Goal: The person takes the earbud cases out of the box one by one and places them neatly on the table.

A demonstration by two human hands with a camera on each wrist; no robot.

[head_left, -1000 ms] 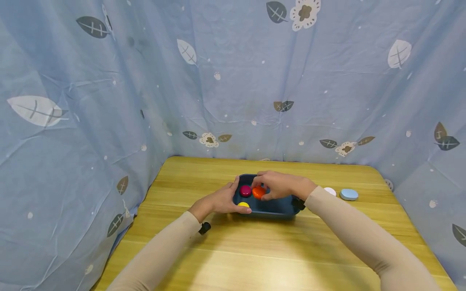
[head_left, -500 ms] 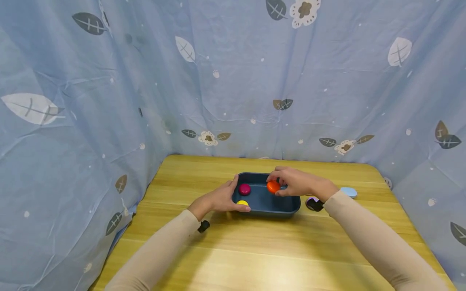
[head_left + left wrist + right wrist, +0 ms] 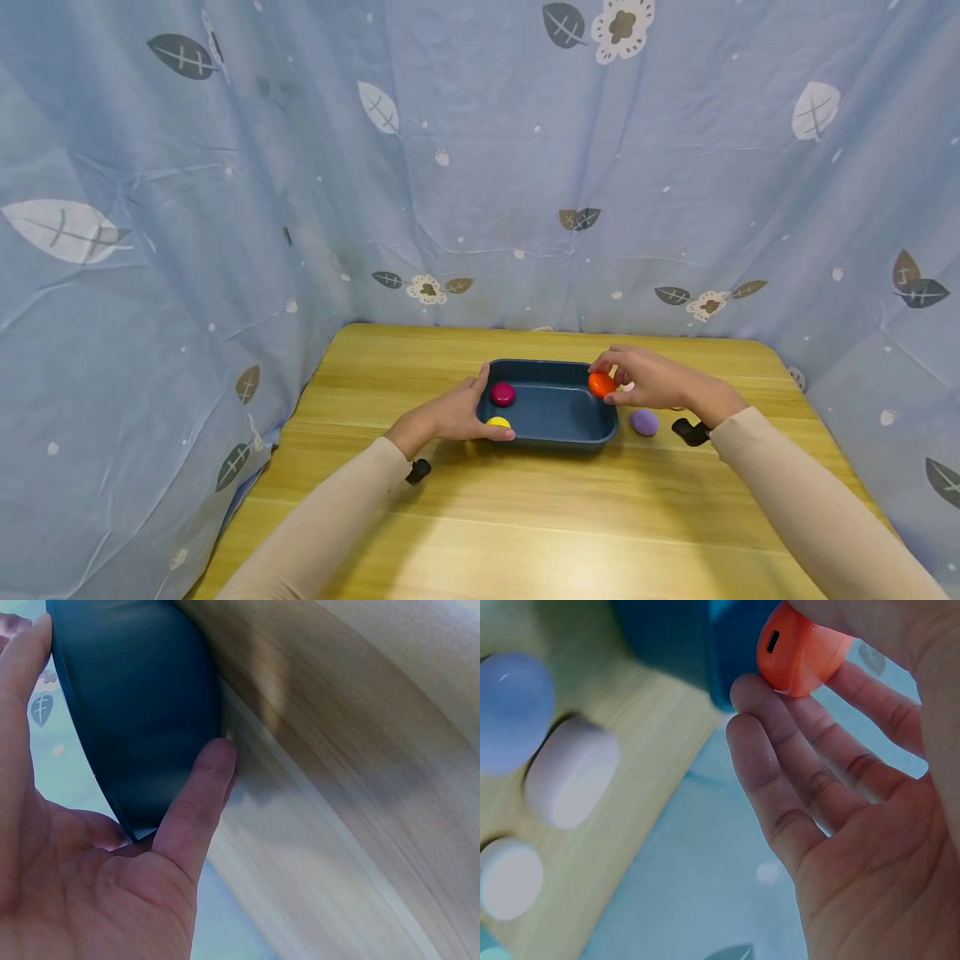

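Observation:
My left hand [image 3: 450,412] grips the left end of a dark blue rectangular tray [image 3: 555,440], thumb on the near side and fingers at the far corner. In the left wrist view the tray's outer wall [image 3: 142,697] lies between thumb and fingers. My right hand [image 3: 652,382] pinches an orange rounded earbud case [image 3: 600,384] at the tray's right rim. A small dark port shows on the orange earbud case [image 3: 795,656] in the right wrist view. Inside the tray sit a crimson rounded case [image 3: 502,394] and a yellow one [image 3: 498,422], partly behind my left thumb.
Right of the tray, a purple rounded case [image 3: 644,422] lies on the wooden table [image 3: 525,517]. A pale oblong case [image 3: 574,772] and a round white one [image 3: 510,877] lie near it in the right wrist view. A patterned blue curtain [image 3: 480,167] surrounds the table.
My right hand has carried the orange earbud case rightward from beside the crimson one to the tray's right rim. The purple case has come into sight. My left hand has stayed put.

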